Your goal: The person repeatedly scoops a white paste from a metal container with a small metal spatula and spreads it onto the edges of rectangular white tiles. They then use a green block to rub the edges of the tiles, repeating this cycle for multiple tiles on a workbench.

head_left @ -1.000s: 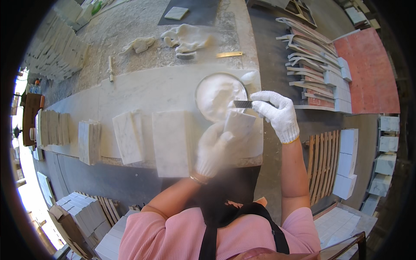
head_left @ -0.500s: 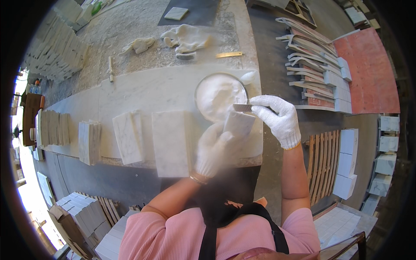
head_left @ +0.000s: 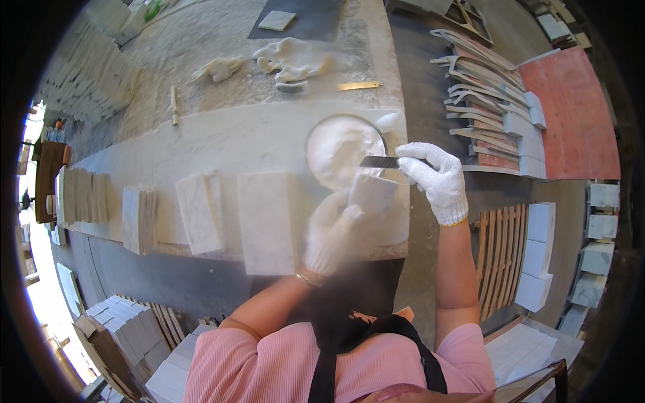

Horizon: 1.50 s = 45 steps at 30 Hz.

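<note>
Both my hands wear white knit gloves. My left hand grips a pale marble tile from its left side, thumb along its near face. Between the finger and thumb of my right hand is a flat, dark spatula-like blade. The blade lies just above the tile's far edge, over the rim of a round bowl. White powder or paste fills the bowl. A blurred haze covers part of my left hand and the tile.
To the left, marble slabs, leaning tiles and tile stacks line the table's near edge. Cloths and a yellow strip lie beyond the bowl. Right of the table are a slatted pallet and a red board.
The blade has shifted slightly and turned, so more of its dark flat face shows. My right hand has moved a little to the right. My left hand still grips the tile.
</note>
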Each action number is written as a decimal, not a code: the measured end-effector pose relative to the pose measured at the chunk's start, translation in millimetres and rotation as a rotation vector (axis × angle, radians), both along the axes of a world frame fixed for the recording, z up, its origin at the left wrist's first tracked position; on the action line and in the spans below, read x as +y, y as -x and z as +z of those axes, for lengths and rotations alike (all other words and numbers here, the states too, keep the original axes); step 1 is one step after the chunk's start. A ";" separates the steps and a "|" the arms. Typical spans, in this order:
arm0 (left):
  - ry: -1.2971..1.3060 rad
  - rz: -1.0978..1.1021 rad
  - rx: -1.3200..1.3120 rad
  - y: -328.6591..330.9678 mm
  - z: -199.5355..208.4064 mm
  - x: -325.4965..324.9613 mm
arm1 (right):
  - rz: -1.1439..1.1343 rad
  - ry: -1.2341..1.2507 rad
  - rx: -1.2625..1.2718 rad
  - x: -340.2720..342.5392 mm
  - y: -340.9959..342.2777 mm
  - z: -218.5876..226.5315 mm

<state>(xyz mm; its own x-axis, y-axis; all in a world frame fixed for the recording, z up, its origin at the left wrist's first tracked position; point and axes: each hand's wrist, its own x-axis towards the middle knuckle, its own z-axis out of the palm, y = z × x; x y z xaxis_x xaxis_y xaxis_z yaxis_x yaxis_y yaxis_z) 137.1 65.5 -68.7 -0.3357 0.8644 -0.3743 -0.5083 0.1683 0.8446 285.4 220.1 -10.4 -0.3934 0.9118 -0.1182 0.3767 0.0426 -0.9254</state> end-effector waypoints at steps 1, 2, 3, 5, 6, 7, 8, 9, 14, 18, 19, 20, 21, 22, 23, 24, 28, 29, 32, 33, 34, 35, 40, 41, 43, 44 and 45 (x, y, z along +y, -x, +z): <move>0.000 -0.008 0.044 0.4 -0.6 0.0 | 0.012 0.062 0.036 -0.7 -0.5 -0.7; -0.001 -0.018 0.088 1.2 -1.1 0.5 | 0.014 0.115 0.059 -1.5 -1.3 -1.2; 0.008 -0.029 0.136 1.1 -1.3 0.5 | 0.004 0.151 0.068 -2.1 -1.5 -2.4; -0.010 -0.025 0.078 1.0 -0.9 -0.1 | 0.026 0.155 0.079 -3.4 -2.0 -4.7; -0.014 -0.019 0.052 0.9 -0.4 -0.6 | 0.036 0.149 0.079 -3.8 -2.4 -5.9; -0.015 -0.020 0.047 1.1 -0.1 -0.5 | 0.037 0.133 0.053 -4.1 -3.7 -6.2; -0.015 -0.020 0.043 1.3 0.2 -0.5 | 0.040 0.117 0.027 -3.9 -4.9 -6.7; -0.025 -0.011 0.036 1.2 0.5 -0.7 | 0.031 0.101 -0.018 -3.7 -7.3 -6.2; -0.016 -0.020 0.019 0.5 0.6 -1.0 | -0.006 0.079 0.021 2.7 -17.3 -5.8; -0.038 -0.030 0.055 2.4 0.6 -0.6 | -0.008 -0.227 -0.077 7.6 -6.9 -19.7; -0.038 -0.036 0.035 3.0 1.0 -1.0 | 0.014 -0.361 -0.277 8.7 -3.2 -23.7; -0.038 -0.043 0.015 3.6 1.4 -1.3 | 0.051 -0.344 -0.313 9.9 0.6 -27.6; -0.038 -0.049 -0.005 4.1 1.7 -1.3 | 0.067 -0.319 -0.357 10.6 4.4 -31.4; -0.015 -0.046 -0.012 4.1 2.1 -1.4 | 0.090 -0.304 -0.381 12.9 5.8 -33.5; 0.009 -0.042 -0.019 3.9 2.4 -1.6 | 0.128 -0.354 -0.440 16.1 7.1 -35.4; 0.031 -0.038 -0.027 3.6 2.5 -1.8 | 0.079 -0.327 -0.406 20.1 5.9 -36.0; -0.016 -0.047 0.006 3.3 0.8 -1.7 | -0.031 -0.158 -0.258 52.2 -3.9 -36.7; -0.013 -0.052 0.013 3.0 0.5 -2.0 | -0.018 -0.125 -0.274 61.8 -3.0 -40.2; -0.011 -0.042 -0.011 2.3 -0.6 -1.9 | 0.099 -0.037 -0.238 84.5 6.3 -54.0; -0.009 -0.029 -0.026 2.4 -0.9 -1.8 | 0.168 0.018 -0.229 90.5 11.2 -58.1; -0.020 -0.029 -0.007 2.5 -1.0 -1.8 | 0.185 0.037 -0.204 94.4 16.4 -61.6; -0.030 -0.028 0.014 2.7 -1.1 -1.8 | 0.218 0.071 -0.182 97.2 19.8 -62.8; 0.024 -0.048 0.077 1.8 -0.1 -1.6 | 0.071 0.016 -0.092 84.1 10.7 -41.7; 0.021 -0.049 0.059 1.8 0.3 -1.2 | 0.082 -0.019 -0.117 78.1 2.9 -31.7; 0.003 -0.048 0.052 2.1 1.3 -0.4 | 0.096 0.021 -0.028 59.6 -11.6 -13.2; -0.014 -0.047 0.065 2.5 1.8 0.0 | 0.132 0.016 0.051 49.1 -16.4 -5.4; -0.042 -0.042 0.085 2.8 2.4 0.2 | 0.151 0.036 0.102 39.9 -19.3 1.7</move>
